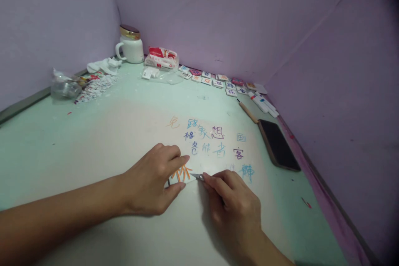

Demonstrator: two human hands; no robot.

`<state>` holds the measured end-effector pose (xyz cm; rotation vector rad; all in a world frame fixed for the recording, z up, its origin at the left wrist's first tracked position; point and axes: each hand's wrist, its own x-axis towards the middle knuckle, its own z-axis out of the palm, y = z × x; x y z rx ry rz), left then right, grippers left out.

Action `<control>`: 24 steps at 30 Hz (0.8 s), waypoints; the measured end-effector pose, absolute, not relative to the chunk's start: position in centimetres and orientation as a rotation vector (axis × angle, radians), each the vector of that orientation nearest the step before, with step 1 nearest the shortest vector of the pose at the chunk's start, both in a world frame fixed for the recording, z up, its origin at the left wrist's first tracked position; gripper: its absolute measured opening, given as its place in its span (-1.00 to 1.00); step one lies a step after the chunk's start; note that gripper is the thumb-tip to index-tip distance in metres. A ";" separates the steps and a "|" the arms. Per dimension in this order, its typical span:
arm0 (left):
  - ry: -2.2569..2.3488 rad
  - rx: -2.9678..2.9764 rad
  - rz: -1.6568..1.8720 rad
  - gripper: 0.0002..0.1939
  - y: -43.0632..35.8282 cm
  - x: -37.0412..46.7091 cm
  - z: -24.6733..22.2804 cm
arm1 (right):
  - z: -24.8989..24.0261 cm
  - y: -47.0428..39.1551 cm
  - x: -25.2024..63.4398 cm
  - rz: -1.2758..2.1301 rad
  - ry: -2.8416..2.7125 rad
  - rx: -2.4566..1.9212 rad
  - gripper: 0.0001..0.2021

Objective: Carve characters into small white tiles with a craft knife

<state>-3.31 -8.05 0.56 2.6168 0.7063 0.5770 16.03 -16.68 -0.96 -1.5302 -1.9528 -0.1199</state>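
A small white piece with an orange character (183, 173) lies on the pale green tabletop (131, 108). My left hand (157, 176) grips it from the left, forefinger on its far edge and thumb on its near edge. From the right, my right hand (232, 201) holds a small knife (197, 176) between thumb and forefinger. The blade points left, its tip at the right side of the orange character. Its handle is hidden in my hand. Characters in blue, purple and orange (217, 133) are written on the surface beyond my hands.
A black phone (279, 144), a wooden-handled tool (248, 111) and white pens (263, 104) lie at the right. Several character tiles (218, 83) line the back wall. A lidded mug (132, 50), red-and-white packet (162, 58) and plastic bag (65, 86) stand farther left.
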 end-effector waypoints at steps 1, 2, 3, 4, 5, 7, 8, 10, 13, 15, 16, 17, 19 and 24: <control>0.696 2.617 0.584 -0.63 -8.0 -3.3 0.5 | -1.0 -16.6 16.0 -0.137 -1.954 -1.531 -0.76; 0.690 2.617 0.589 -0.63 -8.0 -3.3 0.5 | -0.9 -16.6 15.9 -0.154 -1.958 -1.533 -0.76; 0.687 2.616 0.594 -0.62 -8.0 -3.3 0.5 | -0.9 -16.5 15.9 -0.170 -1.964 -1.538 -0.76; 0.684 2.615 0.597 -0.62 -8.0 -3.4 0.4 | -1.0 -16.4 15.9 -0.184 -1.968 -1.543 -0.75; 0.679 2.613 0.599 -0.61 -7.9 -3.4 0.4 | -1.0 -16.4 15.8 -0.195 -1.971 -1.549 -0.75; 0.671 2.611 0.596 -0.60 -7.9 -3.4 0.3 | -1.0 -16.3 15.8 -0.217 -1.972 -1.557 -0.75; 0.667 2.611 0.596 -0.60 -7.8 -3.4 0.3 | -1.0 -16.3 15.7 -0.228 -1.968 -1.560 -0.75; 0.659 2.613 0.600 -0.59 -7.8 -3.4 0.3 | -1.0 -16.2 15.6 -0.249 -1.961 -1.563 -0.75; 0.650 2.615 0.604 -0.59 -7.8 -3.4 0.3 | -1.0 -16.1 15.4 -0.271 -1.951 -1.566 -0.74; 0.648 2.613 0.594 -0.59 -7.8 -3.3 0.4 | -0.9 -16.1 15.4 -0.281 -1.950 -1.564 -0.73; 0.651 2.610 0.585 -0.59 -7.8 -3.3 0.4 | -0.8 -16.1 15.4 -0.278 -1.955 -1.563 -0.73; 0.655 2.605 0.579 -0.59 -7.8 -3.3 0.4 | -0.8 -16.1 15.5 -0.269 -1.963 -1.561 -0.73; 0.669 2.589 0.579 -0.60 -7.8 -3.3 0.5 | -0.7 -16.1 15.6 -0.233 -1.983 -1.558 -0.73; 0.687 2.567 0.583 -0.61 -7.8 -3.3 0.4 | -0.7 -16.2 15.8 -0.226 -1.999 -1.553 -0.73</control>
